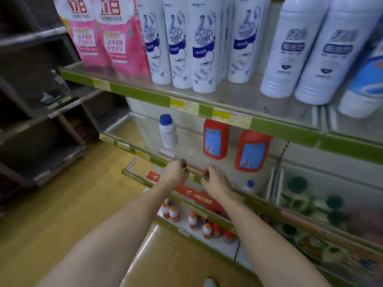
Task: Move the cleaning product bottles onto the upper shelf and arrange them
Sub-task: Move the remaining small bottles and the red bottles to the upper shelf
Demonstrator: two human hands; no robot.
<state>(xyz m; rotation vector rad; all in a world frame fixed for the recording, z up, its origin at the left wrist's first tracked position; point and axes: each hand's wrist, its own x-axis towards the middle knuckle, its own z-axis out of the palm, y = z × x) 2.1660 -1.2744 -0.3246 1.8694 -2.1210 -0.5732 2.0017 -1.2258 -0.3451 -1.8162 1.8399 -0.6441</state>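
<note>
Red bottles and stand on the middle shelf just beyond and above the right hand, with a small white bottle beyond the left hand. Both hands curl their fingers at the shelf's front rail, seemingly pinching it, holding no bottle. Better to let go, reach over the rail, grip each bottle round its body and lift it upright to the bare stretch of upper shelf overhead

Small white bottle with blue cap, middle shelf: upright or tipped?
Upright. The white bottle stands on its base with the blue cap on top, alone, left of the two red bottles; its slight lean looks like wide-angle distortion.
</note>
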